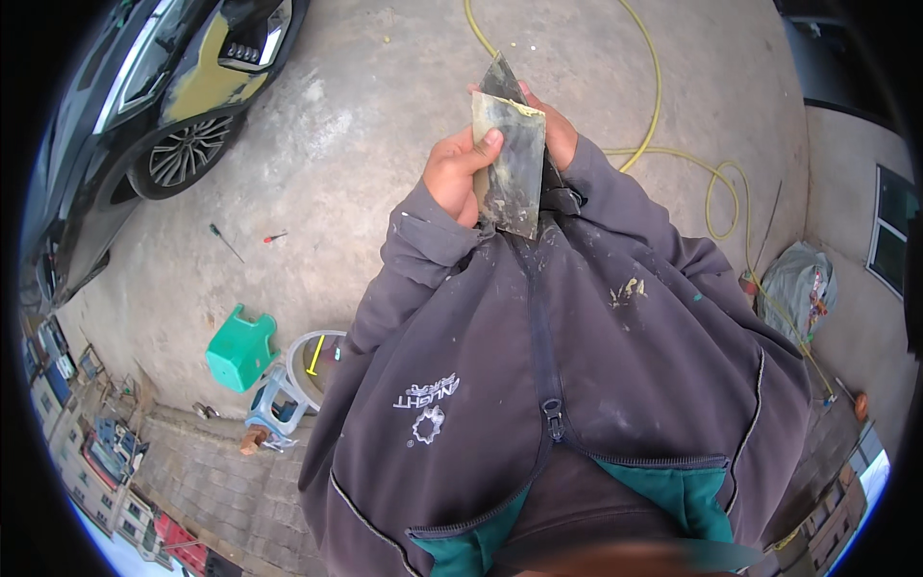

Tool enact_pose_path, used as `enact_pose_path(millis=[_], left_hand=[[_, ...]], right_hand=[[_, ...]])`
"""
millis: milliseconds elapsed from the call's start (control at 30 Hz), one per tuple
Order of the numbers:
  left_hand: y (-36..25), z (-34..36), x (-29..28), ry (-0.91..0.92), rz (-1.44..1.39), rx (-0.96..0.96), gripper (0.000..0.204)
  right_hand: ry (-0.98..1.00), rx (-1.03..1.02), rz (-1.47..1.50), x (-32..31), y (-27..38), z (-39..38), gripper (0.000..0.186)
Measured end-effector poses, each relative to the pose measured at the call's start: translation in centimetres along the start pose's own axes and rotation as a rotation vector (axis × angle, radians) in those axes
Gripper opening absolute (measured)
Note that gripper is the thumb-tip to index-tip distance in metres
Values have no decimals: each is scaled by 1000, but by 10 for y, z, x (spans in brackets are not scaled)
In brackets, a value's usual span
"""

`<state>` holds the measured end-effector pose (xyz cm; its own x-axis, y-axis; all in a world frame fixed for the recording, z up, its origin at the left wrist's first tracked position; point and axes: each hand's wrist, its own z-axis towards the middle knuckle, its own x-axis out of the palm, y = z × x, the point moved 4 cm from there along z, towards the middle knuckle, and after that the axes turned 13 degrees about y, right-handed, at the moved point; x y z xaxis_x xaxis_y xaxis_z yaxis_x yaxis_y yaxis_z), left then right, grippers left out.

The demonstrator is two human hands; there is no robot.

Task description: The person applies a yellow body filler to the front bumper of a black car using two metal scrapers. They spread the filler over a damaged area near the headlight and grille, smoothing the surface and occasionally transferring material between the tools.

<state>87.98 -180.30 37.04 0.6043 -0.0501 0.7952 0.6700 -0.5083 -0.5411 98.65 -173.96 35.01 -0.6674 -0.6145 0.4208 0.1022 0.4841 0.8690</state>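
Observation:
My left hand (460,168) is closed on a grey, smudged flat scraper plate (511,178), thumb across its face, with pale yellow paste along the top edge. Just behind it, my right hand (556,130) grips a darker flat plate (498,75), whose pointed top shows above the lighter one. Much of the darker plate and most of the right hand's fingers are hidden by the front plate. Both plates are held upright in front of my grey jacket, which has pale smears on it.
A dark car (106,154) with yellow patched bodywork stands at left. Two screwdrivers (227,242) lie on the concrete. A green stool (240,351), pale blue stool (277,409) and round tub (312,341) sit lower left. A yellow hose (657,77) loops at right, near a bag (793,284).

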Motion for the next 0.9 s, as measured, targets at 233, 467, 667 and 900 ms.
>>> enact_pose_path(millis=[233, 467, 667, 900], left_hand=[[-12, -17, -17, 126, 47, -127, 38], [11, -4, 5, 69, -3, -94, 34], [-13, -11, 9, -26, -29, 108, 32], [-28, -17, -10, -39, -49, 233, 30]], right_hand=[[137, 28, 891, -9, 16, 13, 61], [63, -224, 435, 26, 27, 1, 58], [156, -29, 154, 27, 12, -17, 52], [514, 117, 307, 22, -3, -36, 51]])
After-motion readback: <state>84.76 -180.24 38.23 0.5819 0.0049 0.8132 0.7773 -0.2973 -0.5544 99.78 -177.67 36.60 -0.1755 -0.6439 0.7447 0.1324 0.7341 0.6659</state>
